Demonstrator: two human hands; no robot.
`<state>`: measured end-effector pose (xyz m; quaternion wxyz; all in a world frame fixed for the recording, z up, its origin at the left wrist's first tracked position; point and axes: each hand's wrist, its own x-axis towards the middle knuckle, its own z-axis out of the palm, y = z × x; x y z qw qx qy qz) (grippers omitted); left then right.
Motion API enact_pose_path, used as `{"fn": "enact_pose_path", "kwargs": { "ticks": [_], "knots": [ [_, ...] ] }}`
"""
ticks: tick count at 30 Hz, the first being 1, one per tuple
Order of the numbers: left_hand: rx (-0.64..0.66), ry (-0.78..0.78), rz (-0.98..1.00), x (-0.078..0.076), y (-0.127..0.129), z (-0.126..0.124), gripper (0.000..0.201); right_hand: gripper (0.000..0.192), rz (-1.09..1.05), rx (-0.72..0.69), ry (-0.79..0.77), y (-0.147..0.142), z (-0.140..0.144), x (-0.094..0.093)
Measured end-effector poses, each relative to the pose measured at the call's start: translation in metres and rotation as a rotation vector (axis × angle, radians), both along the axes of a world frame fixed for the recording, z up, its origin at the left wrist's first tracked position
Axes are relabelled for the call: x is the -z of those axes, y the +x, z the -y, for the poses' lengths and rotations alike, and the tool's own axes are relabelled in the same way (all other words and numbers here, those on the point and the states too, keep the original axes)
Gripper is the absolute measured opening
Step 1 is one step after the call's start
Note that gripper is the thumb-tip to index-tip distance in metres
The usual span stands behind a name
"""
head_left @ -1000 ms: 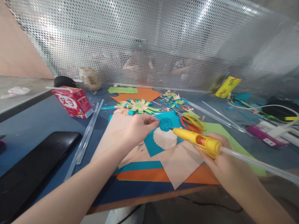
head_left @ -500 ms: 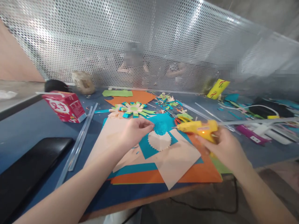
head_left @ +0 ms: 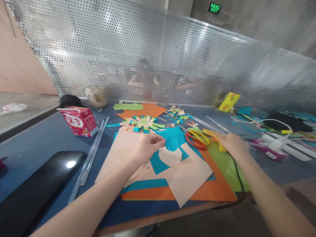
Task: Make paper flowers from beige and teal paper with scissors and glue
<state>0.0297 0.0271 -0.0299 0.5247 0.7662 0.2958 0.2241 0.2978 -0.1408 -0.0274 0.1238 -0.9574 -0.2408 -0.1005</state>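
Note:
My left hand is closed in a pinch over the paper stack; whatever lies between its fingertips is too small to make out. Beside those fingertips is a shiny, clear patch on blue paper. Just below it sits a pale piece with a zigzag edge. Over on the right, my right hand grips a yellow glue gun, low over the green sheet, its body partly hidden by the fingers. Scissors with red and yellow handles lie left of the gun.
A paper flower and paper scraps lie behind the stack. At left are a red box, clear glue sticks and a black phone-like slab. A white power strip lies right; a perforated metal screen stands behind.
My right hand has moved the glue gun right and away from the shiny patch, down toward the green sheet, uncovering the scissors. My left hand keeps its pinch. The view has tilted up slightly.

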Motion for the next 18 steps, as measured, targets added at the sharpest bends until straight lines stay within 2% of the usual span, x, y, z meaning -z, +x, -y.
{"fn": "enact_pose_path", "kwargs": {
  "ticks": [2, 3, 4, 6, 8, 9, 12, 18],
  "knots": [
    [0.011, 0.031, 0.017, 0.004, 0.000, -0.002, 0.012, 0.047, 0.094, -0.029, 0.054, -0.009, -0.008, -0.005],
    [0.017, 0.054, 0.031, 0.006, 0.001, -0.003, 0.012, 0.044, 0.123, -0.090, 0.091, -0.018, -0.012, -0.008],
    [0.019, 0.082, 0.043, 0.009, 0.001, -0.005, 0.013, 0.038, 0.159, -0.230, 0.176, -0.028, -0.017, -0.012],
    [0.005, 0.153, 0.057, 0.012, 0.002, -0.007, 0.014, 0.030, -0.104, -0.585, 0.308, -0.051, -0.029, -0.018],
    [-0.016, 0.221, 0.057, 0.014, 0.003, -0.007, 0.015, 0.028, -0.371, -0.810, 0.327, -0.073, -0.041, -0.021],
    [-0.023, 0.244, 0.053, 0.014, 0.003, -0.007, 0.016, 0.026, -0.409, -0.878, 0.324, -0.082, -0.047, -0.022],
    [-0.024, 0.276, 0.036, 0.012, 0.002, -0.007, 0.016, 0.021, -0.484, -0.943, 0.275, -0.095, -0.061, -0.020],
    [-0.015, 0.292, 0.021, 0.012, 0.002, -0.006, 0.012, 0.020, -0.557, -0.911, 0.273, -0.094, -0.066, -0.013]
  ]
}}
